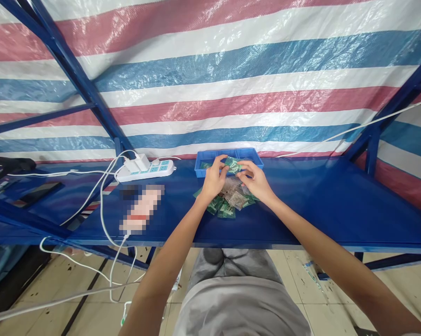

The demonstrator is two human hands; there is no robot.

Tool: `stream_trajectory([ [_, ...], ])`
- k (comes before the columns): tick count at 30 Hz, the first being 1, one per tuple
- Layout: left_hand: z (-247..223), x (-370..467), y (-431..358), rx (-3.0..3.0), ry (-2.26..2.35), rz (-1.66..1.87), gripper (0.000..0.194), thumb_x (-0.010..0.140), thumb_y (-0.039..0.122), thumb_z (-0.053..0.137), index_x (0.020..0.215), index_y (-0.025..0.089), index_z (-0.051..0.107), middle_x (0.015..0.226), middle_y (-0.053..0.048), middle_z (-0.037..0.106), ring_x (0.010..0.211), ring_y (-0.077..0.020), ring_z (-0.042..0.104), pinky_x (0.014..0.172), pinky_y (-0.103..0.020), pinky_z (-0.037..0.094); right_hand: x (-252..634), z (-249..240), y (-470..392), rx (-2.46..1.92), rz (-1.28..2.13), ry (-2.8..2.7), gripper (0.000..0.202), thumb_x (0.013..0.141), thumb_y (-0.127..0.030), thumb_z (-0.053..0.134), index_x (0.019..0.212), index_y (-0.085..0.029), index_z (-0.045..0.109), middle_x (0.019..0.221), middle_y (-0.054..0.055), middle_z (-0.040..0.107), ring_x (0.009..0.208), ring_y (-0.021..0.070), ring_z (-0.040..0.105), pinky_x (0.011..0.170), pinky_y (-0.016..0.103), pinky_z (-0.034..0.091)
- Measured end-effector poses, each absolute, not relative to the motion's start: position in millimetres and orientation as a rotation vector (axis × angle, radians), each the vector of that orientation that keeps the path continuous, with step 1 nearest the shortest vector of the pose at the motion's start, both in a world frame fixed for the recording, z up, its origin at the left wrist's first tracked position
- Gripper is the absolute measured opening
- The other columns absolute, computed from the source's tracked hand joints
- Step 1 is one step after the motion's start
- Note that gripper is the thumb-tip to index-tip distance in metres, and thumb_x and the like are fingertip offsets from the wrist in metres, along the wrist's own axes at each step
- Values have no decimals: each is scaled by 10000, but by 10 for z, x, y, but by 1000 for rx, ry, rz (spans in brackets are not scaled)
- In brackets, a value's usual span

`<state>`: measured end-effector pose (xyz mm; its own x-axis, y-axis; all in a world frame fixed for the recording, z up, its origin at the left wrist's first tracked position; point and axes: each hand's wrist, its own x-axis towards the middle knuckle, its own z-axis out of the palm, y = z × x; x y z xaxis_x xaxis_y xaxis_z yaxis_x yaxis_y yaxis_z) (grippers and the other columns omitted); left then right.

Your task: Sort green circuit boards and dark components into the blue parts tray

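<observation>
A small green packet point(233, 165) is held up between my two hands, over the front edge of a blue divided tray point(205, 173). My left hand point(215, 177) pinches its left side with thumb and fingers. At its right side, the fingertips of my right hand point(255, 179) are closed on it. What is inside the packet is too small to make out. Below my hands lies a loose pile of green packets point(226, 210) and clear or brownish ones point(236, 198) on the blue table. Some green material shows in the tray's left compartment; my hands hide part of the tray.
To the left, a white power strip point(147, 171) with plugged-in chargers stands on the blue table point(322, 205). White cables point(103, 205) run from it past a blurred-out pinkish object point(143, 210) and over the front edge. Striped sheeting point(231, 93) and blue frame posts point(73, 79) stand behind.
</observation>
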<state>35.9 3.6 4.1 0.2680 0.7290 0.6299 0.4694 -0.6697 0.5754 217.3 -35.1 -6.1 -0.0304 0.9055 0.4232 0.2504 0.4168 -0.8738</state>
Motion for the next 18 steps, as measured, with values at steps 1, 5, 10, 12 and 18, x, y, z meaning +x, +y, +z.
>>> stream_trajectory([
  [1, 46, 351, 42, 2238, 1130, 1392, 326, 1013, 268, 479, 1336, 221, 485, 860, -14, 669, 727, -147, 638, 679, -248, 481, 2177, -65, -349, -1071, 688, -1561, 439, 873, -420, 625, 1278, -254, 583, 1230, 110, 665, 947, 236, 695, 588, 292, 587],
  [5, 79, 250, 85, 2085, 1341, 1597, 277, 1022, 335, 470, 1278, 230, 484, 859, -22, 684, 763, -170, 661, 694, -270, 488, 2178, -69, -351, -1120, 495, -1656, 386, 886, -342, 580, 1259, -248, 601, 1161, 96, 708, 943, 234, 692, 612, 303, 560],
  [10, 59, 73, 201, 1955, 1605, 1713, 238, 1010, 354, 482, 1225, 254, 501, 870, -31, 695, 785, -214, 669, 757, -327, 491, 2155, -83, -353, -1156, 411, -1737, 239, 892, -291, 543, 1089, -228, 664, 1078, 91, 706, 913, 236, 683, 635, 329, 551],
  [12, 7, 44, 249, 1958, 1731, 1666, 234, 988, 343, 511, 1197, 241, 536, 940, -81, 697, 941, -277, 659, 844, -398, 486, 2148, -94, -349, -1165, 404, -1763, 215, 895, -277, 542, 1057, -224, 671, 1055, 88, 703, 915, 236, 679, 661, 340, 553],
  [18, -104, 29, 295, 1950, 2055, 1523, 294, 941, 307, 531, 1202, 202, 618, 1239, -224, 549, 1188, -414, 514, 954, -602, 404, 2161, -126, -317, -1194, 387, -1820, 175, 903, -267, 558, 997, -225, 699, 982, 72, 687, 898, 228, 664, 752, 364, 553],
])
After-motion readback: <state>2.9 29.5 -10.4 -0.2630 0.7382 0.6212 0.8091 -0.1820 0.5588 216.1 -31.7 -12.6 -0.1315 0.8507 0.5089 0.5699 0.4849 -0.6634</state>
